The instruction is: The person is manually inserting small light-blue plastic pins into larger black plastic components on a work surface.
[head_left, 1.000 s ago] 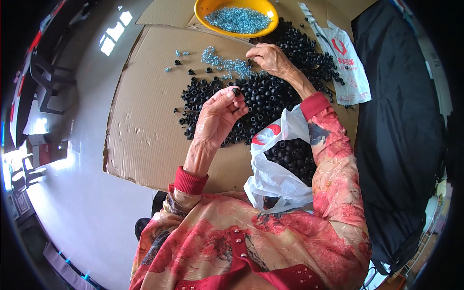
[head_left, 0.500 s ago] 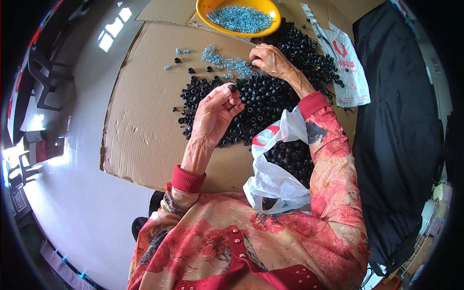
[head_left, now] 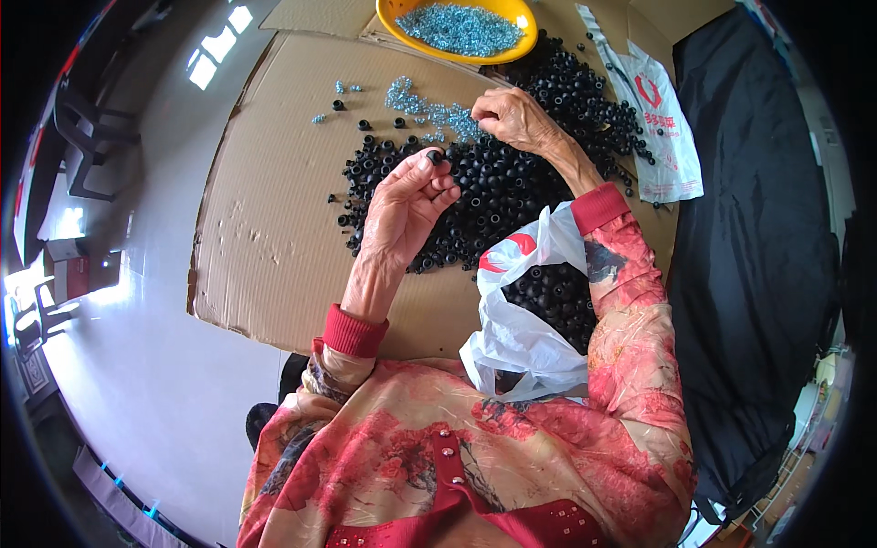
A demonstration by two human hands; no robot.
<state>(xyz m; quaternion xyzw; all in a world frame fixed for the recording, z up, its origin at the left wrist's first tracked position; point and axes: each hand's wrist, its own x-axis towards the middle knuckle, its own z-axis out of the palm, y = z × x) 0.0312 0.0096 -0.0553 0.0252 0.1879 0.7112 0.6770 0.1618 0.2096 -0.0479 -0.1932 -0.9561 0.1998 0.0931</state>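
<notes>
Between the thumb and fingertips of my left hand [head_left: 399, 212] is a small round black plastic cap [head_left: 435, 157], held over the heap. My right hand [head_left: 519, 121] is closed, its fingertips bent down at the right end of a scatter of tiny clear-blue pieces [head_left: 402, 96]. What those fingertips hold, if anything, is hidden. Below both hands spreads a large heap of similar black caps [head_left: 498, 187], many with an open hole showing. A white plastic bag [head_left: 521, 342] close to my body, beside my right forearm, holds more black caps.
Everything lies on a brown cardboard sheet [head_left: 265, 192]. A yellow bowl [head_left: 526, 36] of blue pieces stands at the far edge. A flat white bag [head_left: 674, 151] lies at the far right, beside a large black cloth [head_left: 749, 265]. A chair [head_left: 84, 137] stands on the floor at left.
The cap in my left fingers has tilted slightly, and that hand has hardly moved. My right hand stays by the blue pieces, its fingers slightly lower. The whole view has shifted a little.
</notes>
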